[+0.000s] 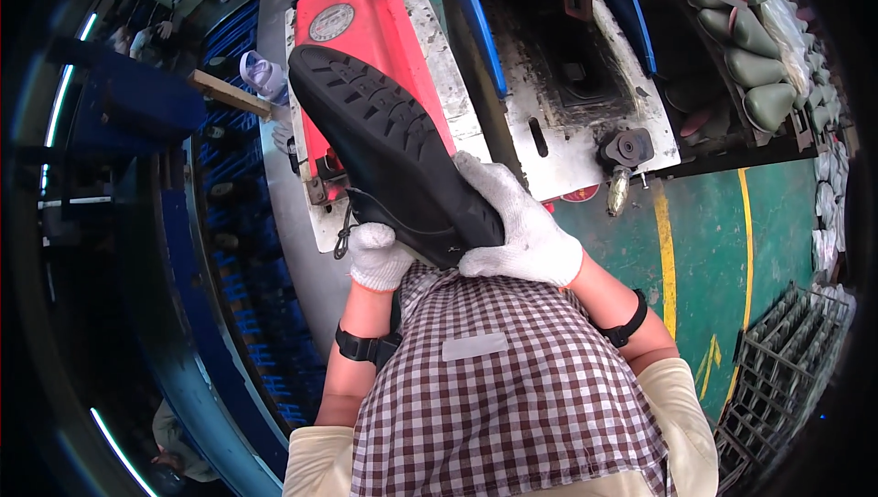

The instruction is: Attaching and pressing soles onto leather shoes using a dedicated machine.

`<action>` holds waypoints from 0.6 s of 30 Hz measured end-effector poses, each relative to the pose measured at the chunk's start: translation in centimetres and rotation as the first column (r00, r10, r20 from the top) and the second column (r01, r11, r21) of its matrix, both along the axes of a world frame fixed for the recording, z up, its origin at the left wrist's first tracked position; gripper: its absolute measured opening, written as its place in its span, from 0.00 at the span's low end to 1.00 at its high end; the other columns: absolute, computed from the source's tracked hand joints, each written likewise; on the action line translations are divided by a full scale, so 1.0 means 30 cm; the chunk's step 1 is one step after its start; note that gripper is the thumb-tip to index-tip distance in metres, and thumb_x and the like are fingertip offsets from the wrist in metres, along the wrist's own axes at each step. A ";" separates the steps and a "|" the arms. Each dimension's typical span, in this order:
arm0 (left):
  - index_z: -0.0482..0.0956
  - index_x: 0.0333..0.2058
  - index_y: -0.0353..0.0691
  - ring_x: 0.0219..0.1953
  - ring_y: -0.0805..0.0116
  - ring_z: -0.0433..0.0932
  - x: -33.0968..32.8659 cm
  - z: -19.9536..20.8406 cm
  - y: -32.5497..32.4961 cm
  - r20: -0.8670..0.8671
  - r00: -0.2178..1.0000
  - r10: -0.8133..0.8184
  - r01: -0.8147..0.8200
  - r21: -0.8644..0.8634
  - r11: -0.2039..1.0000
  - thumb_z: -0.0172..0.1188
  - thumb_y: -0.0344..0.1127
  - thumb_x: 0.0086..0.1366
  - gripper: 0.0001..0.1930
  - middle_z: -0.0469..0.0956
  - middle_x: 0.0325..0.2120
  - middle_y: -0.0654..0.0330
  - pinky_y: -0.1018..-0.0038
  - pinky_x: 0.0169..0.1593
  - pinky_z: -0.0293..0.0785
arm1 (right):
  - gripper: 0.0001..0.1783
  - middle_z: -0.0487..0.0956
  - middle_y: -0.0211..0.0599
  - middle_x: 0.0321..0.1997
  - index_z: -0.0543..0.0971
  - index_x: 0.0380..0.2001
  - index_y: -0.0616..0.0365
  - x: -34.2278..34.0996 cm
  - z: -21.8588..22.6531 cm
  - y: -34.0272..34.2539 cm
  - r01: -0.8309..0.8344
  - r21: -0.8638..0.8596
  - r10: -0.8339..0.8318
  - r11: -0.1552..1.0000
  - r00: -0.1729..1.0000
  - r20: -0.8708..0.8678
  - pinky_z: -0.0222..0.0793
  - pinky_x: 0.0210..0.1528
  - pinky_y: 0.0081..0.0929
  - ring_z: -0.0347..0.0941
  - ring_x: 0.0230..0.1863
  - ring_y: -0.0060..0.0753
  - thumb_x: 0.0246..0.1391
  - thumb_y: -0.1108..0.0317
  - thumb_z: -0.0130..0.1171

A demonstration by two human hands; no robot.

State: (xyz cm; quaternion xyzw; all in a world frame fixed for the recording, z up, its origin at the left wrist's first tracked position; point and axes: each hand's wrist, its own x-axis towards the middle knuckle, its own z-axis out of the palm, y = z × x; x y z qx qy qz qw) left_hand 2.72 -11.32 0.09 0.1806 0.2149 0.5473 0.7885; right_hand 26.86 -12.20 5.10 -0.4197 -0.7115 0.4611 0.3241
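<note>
A black shoe is held up in front of me, tilted with its treaded sole turned up and its toe pointing to the far left. My right hand, in a white knit glove, grips the heel end, thumb on one side and fingers on the other. On the shoe's near left side is my gloved left hand, its fingers curled in by the upper and partly hidden behind it. A dark lace dangles next to that hand.
Behind the shoe stands a red machine cover on a pale metal plate. Right of it is a stained machine plate with a black knob. Grey-green shoe lasts fill the far right. A wire rack stands lower right. Blue racking runs along the left.
</note>
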 end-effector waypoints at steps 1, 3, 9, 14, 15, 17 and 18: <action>0.62 0.72 0.36 0.69 0.44 0.69 -0.009 -0.006 -0.003 -0.001 1.000 0.004 -0.004 -0.002 1.000 0.68 0.31 0.42 0.52 0.69 0.68 0.49 0.50 0.75 0.63 | 0.64 0.65 0.59 0.73 0.57 0.75 0.68 -0.005 -0.001 0.000 -0.004 -0.002 0.004 1.000 1.000 -0.001 0.56 0.76 0.39 0.62 0.75 0.56 0.42 0.50 0.80; 0.61 0.72 0.36 0.69 0.45 0.68 -0.029 -0.016 -0.009 -0.003 1.000 -0.005 0.005 0.005 1.000 0.69 0.30 0.42 0.53 0.68 0.69 0.49 0.50 0.74 0.63 | 0.62 0.64 0.59 0.73 0.57 0.75 0.69 -0.017 -0.003 0.001 -0.018 -0.021 0.018 1.000 1.000 -0.022 0.55 0.76 0.40 0.60 0.76 0.55 0.46 0.47 0.77; 0.62 0.71 0.37 0.69 0.50 0.69 -0.007 0.074 -0.010 -0.111 0.994 -0.009 0.005 -0.029 1.000 0.65 0.33 0.55 0.44 0.70 0.67 0.50 0.53 0.74 0.65 | 0.46 0.59 0.52 0.79 0.55 0.76 0.66 -0.057 -0.105 0.000 -0.066 -0.164 -0.010 0.984 0.905 -0.425 0.47 0.79 0.38 0.52 0.80 0.45 0.71 0.42 0.50; 0.68 0.67 0.35 0.61 0.59 0.78 -0.053 0.037 -0.008 -0.242 0.968 -0.062 0.035 -0.114 0.993 0.58 0.30 0.64 0.30 0.78 0.59 0.52 0.59 0.69 0.73 | 0.37 0.58 0.47 0.80 0.55 0.77 0.64 -0.077 -0.116 0.006 -0.113 -0.295 -0.073 0.949 0.831 -0.551 0.44 0.80 0.36 0.50 0.81 0.39 0.78 0.49 0.36; 0.68 0.67 0.35 0.61 0.59 0.78 -0.049 0.035 -0.009 -0.241 0.969 -0.061 0.034 -0.115 0.993 0.58 0.30 0.64 0.30 0.78 0.59 0.52 0.59 0.69 0.73 | 0.37 0.58 0.47 0.80 0.55 0.77 0.64 -0.076 -0.123 0.010 -0.114 -0.296 -0.072 0.948 0.832 -0.551 0.44 0.80 0.36 0.50 0.81 0.39 0.78 0.49 0.36; 0.69 0.66 0.35 0.61 0.59 0.78 -0.040 0.032 -0.011 -0.260 0.966 -0.004 -0.023 -0.102 0.994 0.58 0.30 0.64 0.30 0.77 0.59 0.52 0.59 0.69 0.73 | 0.38 0.57 0.47 0.80 0.54 0.77 0.64 -0.076 -0.134 0.019 -0.130 -0.329 -0.067 0.935 0.848 -0.526 0.44 0.81 0.36 0.50 0.81 0.39 0.76 0.51 0.43; 0.69 0.66 0.35 0.61 0.59 0.78 -0.038 0.031 -0.013 -0.260 0.966 -0.005 -0.023 -0.105 0.994 0.58 0.30 0.64 0.30 0.77 0.59 0.52 0.59 0.69 0.73 | 0.38 0.57 0.47 0.80 0.54 0.77 0.64 -0.078 -0.124 0.021 -0.130 -0.331 -0.068 0.935 0.848 -0.526 0.44 0.81 0.36 0.50 0.81 0.39 0.76 0.51 0.43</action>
